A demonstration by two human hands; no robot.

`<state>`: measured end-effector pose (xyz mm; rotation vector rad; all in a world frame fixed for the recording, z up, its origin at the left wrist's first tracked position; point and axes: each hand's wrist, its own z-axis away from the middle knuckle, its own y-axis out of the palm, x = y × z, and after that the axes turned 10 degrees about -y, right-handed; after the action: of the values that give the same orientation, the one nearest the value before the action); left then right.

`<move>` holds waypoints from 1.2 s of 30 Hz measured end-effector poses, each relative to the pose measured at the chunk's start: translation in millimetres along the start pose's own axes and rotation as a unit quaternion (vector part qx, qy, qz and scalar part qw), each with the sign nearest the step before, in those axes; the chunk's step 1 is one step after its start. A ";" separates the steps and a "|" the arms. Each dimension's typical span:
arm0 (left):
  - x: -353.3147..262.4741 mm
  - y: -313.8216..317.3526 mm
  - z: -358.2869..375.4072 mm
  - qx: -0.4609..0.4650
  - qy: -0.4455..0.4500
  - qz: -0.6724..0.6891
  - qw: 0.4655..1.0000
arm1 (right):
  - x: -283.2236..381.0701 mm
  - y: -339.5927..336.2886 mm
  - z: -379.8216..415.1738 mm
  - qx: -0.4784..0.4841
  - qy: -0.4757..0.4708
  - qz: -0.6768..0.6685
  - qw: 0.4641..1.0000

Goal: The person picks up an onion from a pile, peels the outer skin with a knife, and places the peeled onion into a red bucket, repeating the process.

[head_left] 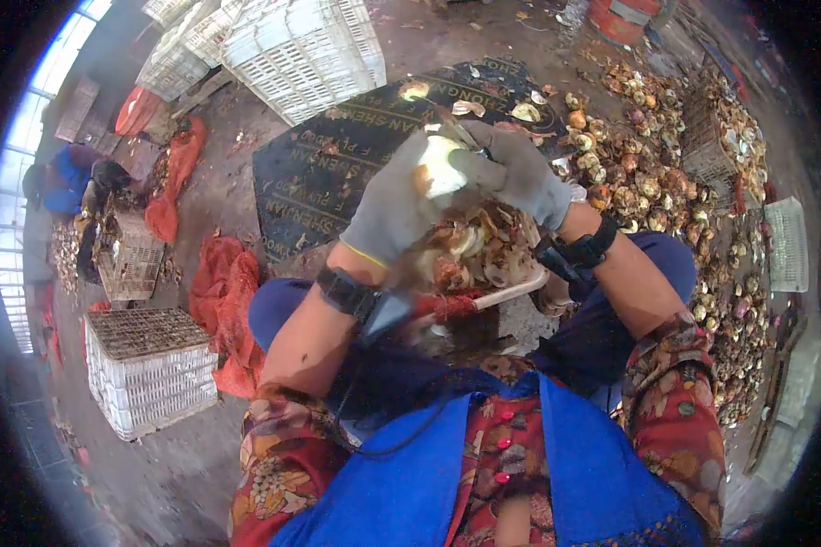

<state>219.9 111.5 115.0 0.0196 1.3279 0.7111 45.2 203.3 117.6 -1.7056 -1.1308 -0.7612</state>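
Note:
Both my hands wear grey gloves and meet above a container of onion peels [483, 251] between my knees. My left hand [392, 205] is wrapped round a pale, brightly lit onion [440, 169]. Close against the onion's right side, my right hand [520, 173] has its fingers curled round a small dark tool [470, 137], perhaps a knife; most of it is hidden by the glove.
A dark printed board [310, 178] lies ahead on the floor. Onions [648, 182] are heaped at the right beside a crate [707, 146]. White crates [150, 383] and red netting [223, 292] are at the left, with a person [68, 178] beyond.

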 end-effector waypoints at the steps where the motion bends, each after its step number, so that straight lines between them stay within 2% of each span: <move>1: -4.1 5.4 3.4 0.000 0.001 0.000 1.000 | -7.0 1.1 1.6 0.000 -0.001 0.000 1.000; 3: -13.3 19.8 12.6 -0.026 -0.020 0.097 0.995 | -18.2 6.2 3.1 -0.044 -0.042 0.001 0.998; 4: -7.9 15.4 12.4 -0.025 -0.021 0.095 0.995 | -22.5 5.8 6.2 -0.047 -0.042 0.001 0.998; 5: -2.9 11.0 12.6 -0.028 0.059 -0.068 0.996 | -15.2 6.5 5.6 -0.050 -0.015 0.006 0.999; 6: 1.3 7.5 12.0 -0.030 0.139 -0.227 0.963 | -11.0 6.9 5.1 -0.053 0.011 0.011 0.998; 7: 4.1 3.5 9.1 -0.030 0.139 -0.228 0.963 | -15.6 8.1 5.1 -0.054 0.011 0.012 0.998; 8: -2.3 6.3 7.4 -0.009 0.043 -0.026 0.999 | -19.7 10.6 3.6 -0.066 0.012 0.044 0.997; 9: -5.7 8.2 6.3 0.012 -0.056 0.178 0.982 | -22.9 11.8 3.6 -0.078 0.013 0.077 0.994; 10: -5.0 9.1 6.5 0.013 -0.057 0.177 0.983 | -25.4 10.4 5.3 -0.079 0.013 0.077 0.994; 12: -3.1 7.1 7.1 -0.010 0.041 0.044 0.998 | -13.9 8.3 1.2 -0.097 0.054 0.004 0.994; 13: 1.2 0.6 2.2 -0.008 0.041 0.042 0.998 | -10.7 8.7 1.2 -0.100 0.054 0.005 0.994; 15: 10.4 -14.5 -10.2 -0.054 0.045 -0.102 0.992 | -6.4 8.3 1.7 -0.124 0.061 -0.021 0.990; 16: 14.1 -19.2 -10.5 -0.052 0.045 -0.103 0.992 | -8.2 6.6 1.8 -0.125 0.060 -0.021 0.990; 18: 16.6 -22.6 -6.9 -0.053 0.162 -0.267 0.949 | -15.4 1.6 3.6 -0.127 0.089 -0.031 0.987; 19: 16.2 -25.8 -7.2 -0.052 0.162 -0.267 0.948 | -19.1 -1.2 4.7 -0.128 0.089 -0.031 0.987; 21: 14.9 -32.2 -8.5 -0.024 0.239 -0.370 0.898 | -22.8 -6.3 6.4 -0.126 -0.047 0.041 0.990; 22: 15.2 -34.1 -9.7 -0.023 0.238 -0.371 0.897 | -24.3 -9.2 8.0 -0.128 -0.047 0.041 0.990; 25: 11.5 -28.6 -11.8 -0.033 0.277 -0.399 0.873 | -24.3 -13.7 9.5 -0.135 0.005 0.050 0.990; 27: 2.5 -6.8 -8.3 -0.069 0.193 -0.301 0.931 | -24.9 -11.9 9.0 -0.167 0.133 -0.117 0.970; 28: 1.4 -8.2 -9.4 -0.068 0.193 -0.301 0.931 | -26.2 -12.4 7.7 -0.168 0.133 -0.116 0.970; 30: -3.2 -13.2 -13.9 -0.146 0.245 -0.497 0.819 | -30.0 -14.7 3.8 -0.212 0.231 -0.153 0.937; 31: -3.2 -13.8 -17.2 -0.145 0.245 -0.498 0.819 | -31.4 -14.5 4.1 -0.213 0.231 -0.153 0.937; 34: 4.9 -15.4 -28.0 -0.061 0.126 -0.245 0.959 | -32.0 -14.5 5.5 -0.217 0.185 -0.223 0.932; 36: 6.4 -13.3 -28.0 -0.005 0.040 -0.059 0.997 | -23.1 -19.8 5.2 -0.172 0.190 -0.190 0.948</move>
<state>201.6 93.5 96.4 -0.0966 1.3890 0.6233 18.1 203.0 102.9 -1.5308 -1.1064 -1.5352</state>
